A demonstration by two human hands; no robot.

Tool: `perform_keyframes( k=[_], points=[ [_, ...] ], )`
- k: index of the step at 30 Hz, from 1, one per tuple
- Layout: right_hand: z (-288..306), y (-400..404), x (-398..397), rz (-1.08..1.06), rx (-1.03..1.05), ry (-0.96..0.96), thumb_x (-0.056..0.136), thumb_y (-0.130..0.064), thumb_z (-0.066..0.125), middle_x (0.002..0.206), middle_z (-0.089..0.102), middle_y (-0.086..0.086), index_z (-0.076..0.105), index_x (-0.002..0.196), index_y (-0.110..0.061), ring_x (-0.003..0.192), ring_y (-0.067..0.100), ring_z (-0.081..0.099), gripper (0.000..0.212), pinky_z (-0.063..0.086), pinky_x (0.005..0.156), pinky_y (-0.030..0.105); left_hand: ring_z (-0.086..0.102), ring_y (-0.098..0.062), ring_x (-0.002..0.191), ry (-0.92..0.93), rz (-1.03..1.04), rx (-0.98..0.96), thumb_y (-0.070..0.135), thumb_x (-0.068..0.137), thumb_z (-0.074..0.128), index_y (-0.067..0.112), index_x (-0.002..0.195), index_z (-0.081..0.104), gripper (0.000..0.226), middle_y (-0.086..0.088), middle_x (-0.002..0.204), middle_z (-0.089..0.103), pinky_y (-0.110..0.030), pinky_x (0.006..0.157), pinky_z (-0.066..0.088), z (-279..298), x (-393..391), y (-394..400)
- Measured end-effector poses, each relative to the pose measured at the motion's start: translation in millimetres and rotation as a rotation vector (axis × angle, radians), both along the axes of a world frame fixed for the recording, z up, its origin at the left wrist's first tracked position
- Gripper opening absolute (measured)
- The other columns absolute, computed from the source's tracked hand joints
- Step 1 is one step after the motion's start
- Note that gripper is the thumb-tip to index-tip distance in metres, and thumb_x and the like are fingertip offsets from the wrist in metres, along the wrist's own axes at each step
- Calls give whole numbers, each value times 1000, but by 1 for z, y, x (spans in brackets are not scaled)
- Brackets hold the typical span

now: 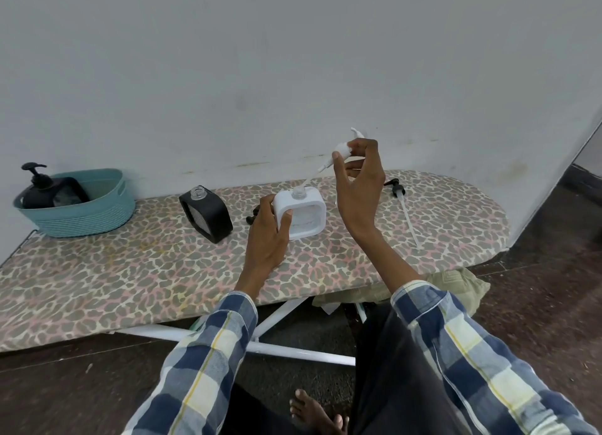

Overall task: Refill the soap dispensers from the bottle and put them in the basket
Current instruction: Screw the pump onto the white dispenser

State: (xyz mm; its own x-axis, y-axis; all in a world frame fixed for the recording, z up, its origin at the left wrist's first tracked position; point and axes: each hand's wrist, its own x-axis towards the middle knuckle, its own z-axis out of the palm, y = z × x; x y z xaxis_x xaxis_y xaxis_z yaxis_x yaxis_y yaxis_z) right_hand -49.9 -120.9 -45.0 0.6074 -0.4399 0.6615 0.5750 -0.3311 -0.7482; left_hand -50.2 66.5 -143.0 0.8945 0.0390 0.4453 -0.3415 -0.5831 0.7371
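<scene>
A white square soap dispenser (304, 214) stands on the leopard-print ironing board (130, 271), its neck uncapped. My left hand (267, 236) grips its left side. My right hand (358, 187) pinches a white pump head (343, 148) above it, the pump's tube slanting down toward the neck. A black square dispenser (207, 214) with no pump stands to the left. At the far left, a teal basket (78, 206) holds a black dispenser with its pump (40, 187) fitted.
A black pump with a long clear tube (405, 210) lies on the board to the right. A small black object (252, 216) sits behind my left hand. The wall runs close behind the board. My bare foot (316, 412) rests on the dark floor below.
</scene>
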Motion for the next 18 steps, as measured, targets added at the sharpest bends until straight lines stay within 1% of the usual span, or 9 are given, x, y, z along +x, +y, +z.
perform_keyframes(
  k=[4, 7, 10, 13, 15, 18],
  points=[
    [-1, 3, 5, 32, -51, 0, 103, -25, 70, 110, 67, -1, 59, 122, -14, 84, 12, 68, 25, 57, 73, 20, 61, -15, 112, 0, 7, 5, 44, 112, 51, 25, 150, 40, 44, 11, 133, 55, -38, 94, 57, 1, -2, -2],
    [-7, 8, 7, 81, -161, 10, 101, -20, 71, 112, 67, -1, 59, 119, -14, 84, 12, 68, 23, 57, 74, 21, 62, -16, 115, -3, 15, 4, 47, 111, 51, 28, 150, 40, 45, 6, 139, 59, -42, 97, 59, 0, -2, -1],
    [-17, 15, 8, 159, -329, 26, 100, -18, 71, 117, 67, -4, 61, 120, -16, 88, 11, 69, 23, 59, 81, 28, 62, -18, 115, 1, 17, 2, 48, 111, 50, 27, 151, 40, 46, 2, 141, 60, -44, 96, 59, 1, -2, -2],
    [-27, 22, 6, 243, -423, 84, 99, -18, 71, 118, 68, -11, 62, 120, -21, 97, 12, 67, 22, 58, 88, 38, 63, -18, 112, -11, 20, 0, 49, 112, 50, 26, 150, 41, 45, 2, 137, 61, -47, 94, 59, 1, -4, -2],
    [-34, 24, 5, 280, -454, 112, 97, -17, 71, 115, 69, -12, 64, 117, -22, 100, 13, 65, 21, 56, 88, 42, 65, -18, 109, -11, 22, -12, 51, 112, 49, 27, 148, 42, 44, 3, 133, 62, -49, 91, 59, 2, -4, -1],
    [-40, 24, 4, 291, -416, 115, 98, -17, 73, 109, 71, -11, 68, 113, -20, 99, 12, 66, 17, 55, 89, 41, 66, -18, 107, -21, 15, -13, 55, 110, 47, 28, 148, 43, 47, 4, 131, 62, -50, 89, 60, 2, -4, -1]
  ],
)
